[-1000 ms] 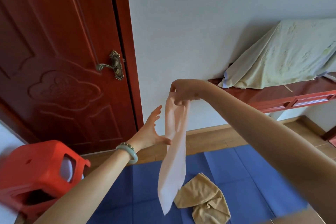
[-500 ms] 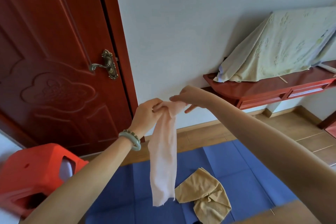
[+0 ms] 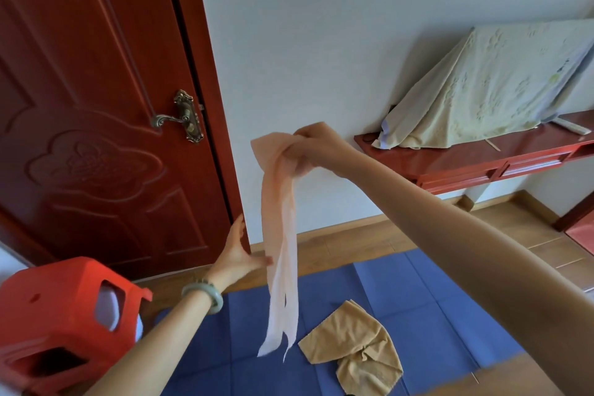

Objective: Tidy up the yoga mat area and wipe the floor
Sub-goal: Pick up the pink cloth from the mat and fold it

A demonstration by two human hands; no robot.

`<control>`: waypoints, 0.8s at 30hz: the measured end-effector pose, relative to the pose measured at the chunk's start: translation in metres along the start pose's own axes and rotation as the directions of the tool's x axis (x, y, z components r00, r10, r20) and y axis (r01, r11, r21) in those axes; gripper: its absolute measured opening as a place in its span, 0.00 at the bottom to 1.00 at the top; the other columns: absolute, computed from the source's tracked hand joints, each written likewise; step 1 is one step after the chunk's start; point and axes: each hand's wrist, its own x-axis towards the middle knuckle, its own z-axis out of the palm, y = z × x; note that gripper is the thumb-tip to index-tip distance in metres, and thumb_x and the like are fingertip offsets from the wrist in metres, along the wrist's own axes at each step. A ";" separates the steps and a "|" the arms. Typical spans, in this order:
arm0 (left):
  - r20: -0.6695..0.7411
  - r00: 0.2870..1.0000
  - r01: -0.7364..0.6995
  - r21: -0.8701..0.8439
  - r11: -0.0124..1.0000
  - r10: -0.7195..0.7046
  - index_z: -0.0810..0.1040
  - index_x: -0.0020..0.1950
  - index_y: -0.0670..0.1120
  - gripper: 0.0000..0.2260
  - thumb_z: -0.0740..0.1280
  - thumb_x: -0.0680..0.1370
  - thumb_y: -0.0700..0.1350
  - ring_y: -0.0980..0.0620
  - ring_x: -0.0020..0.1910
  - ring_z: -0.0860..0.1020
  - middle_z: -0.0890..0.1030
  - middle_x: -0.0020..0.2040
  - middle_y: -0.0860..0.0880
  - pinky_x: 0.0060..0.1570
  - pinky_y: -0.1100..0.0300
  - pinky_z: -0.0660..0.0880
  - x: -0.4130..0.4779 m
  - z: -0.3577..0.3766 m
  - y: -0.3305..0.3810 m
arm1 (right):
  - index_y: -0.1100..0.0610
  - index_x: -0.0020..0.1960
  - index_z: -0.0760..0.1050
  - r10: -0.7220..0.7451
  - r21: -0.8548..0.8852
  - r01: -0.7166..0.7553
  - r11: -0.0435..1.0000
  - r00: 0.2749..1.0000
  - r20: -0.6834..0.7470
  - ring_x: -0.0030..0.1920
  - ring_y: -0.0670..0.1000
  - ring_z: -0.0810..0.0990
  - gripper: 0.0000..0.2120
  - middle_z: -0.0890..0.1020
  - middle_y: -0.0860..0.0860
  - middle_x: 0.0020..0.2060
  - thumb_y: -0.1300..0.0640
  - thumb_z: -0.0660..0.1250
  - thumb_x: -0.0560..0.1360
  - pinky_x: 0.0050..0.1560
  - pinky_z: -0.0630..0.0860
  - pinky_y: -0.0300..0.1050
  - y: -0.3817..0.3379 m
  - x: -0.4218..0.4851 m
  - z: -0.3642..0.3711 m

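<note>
The left hand (image 3: 239, 254) has dropped from the top of the pink cloth (image 3: 279, 235) since 0.5 s ago; it now sits at 7 o'clock, fingers spread, thumb touching the cloth's mid-length. At centre, the right hand (image 3: 308, 146) grips the cloth's bunched top. At 5 o'clock a tan towel (image 3: 356, 350) lies crumpled on the blue yoga mat (image 3: 434, 305). No writing is legible.

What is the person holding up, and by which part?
A pink cloth, bunched at its top end in the right hand; the open left hand touches its side lower down.
</note>
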 end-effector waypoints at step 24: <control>0.093 0.995 -0.071 0.512 0.856 0.027 0.75 0.46 0.52 0.03 0.62 0.77 0.49 0.55 0.44 0.77 0.79 0.43 0.55 0.43 0.58 0.72 0.052 -0.034 0.002 | 0.69 0.51 0.77 0.261 0.210 -0.201 0.957 0.913 -0.313 0.41 0.56 0.80 0.12 0.79 0.58 0.38 0.61 0.63 0.75 0.46 0.78 0.49 0.071 0.001 -0.096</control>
